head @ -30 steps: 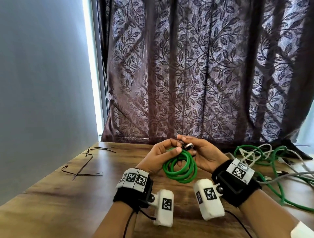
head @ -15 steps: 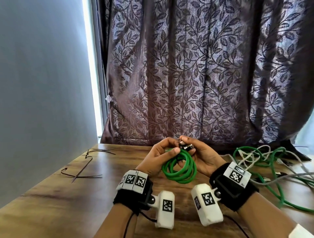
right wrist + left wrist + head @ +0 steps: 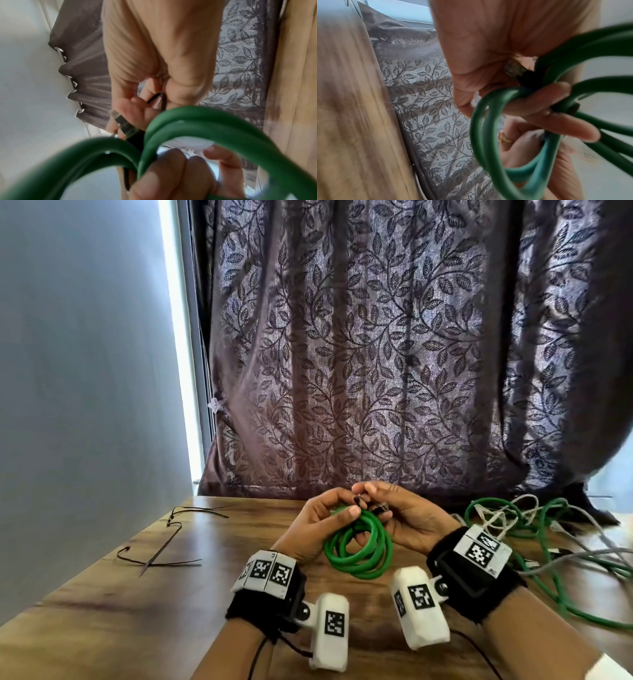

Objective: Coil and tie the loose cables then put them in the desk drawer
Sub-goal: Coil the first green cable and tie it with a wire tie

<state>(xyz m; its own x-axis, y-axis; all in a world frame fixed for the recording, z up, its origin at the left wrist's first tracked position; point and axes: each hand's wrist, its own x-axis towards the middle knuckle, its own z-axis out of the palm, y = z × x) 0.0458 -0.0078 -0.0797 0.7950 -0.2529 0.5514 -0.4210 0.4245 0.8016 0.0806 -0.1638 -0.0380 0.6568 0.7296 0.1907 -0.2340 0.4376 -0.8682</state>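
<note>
We've got the green cable coil (image 3: 359,546) lifted above the desk (image 3: 144,611), near centre. Our left hand (image 3: 318,529) grips the loops, thumb clamped over the top. Our right hand (image 3: 407,522) pinches a thin black tie (image 3: 155,98) by the coil's metal plug (image 3: 126,125). Loose cables (image 3: 534,529) piled right; spare black ties (image 3: 161,542) far left.

My head camera looks forward and down over the surface (image 3: 102,594) toward the curtain (image 3: 394,354). Each wrist camera looks along my palm, very close, up at my fingers. All three share the green coil (image 3: 359,549) between my hands.
</note>
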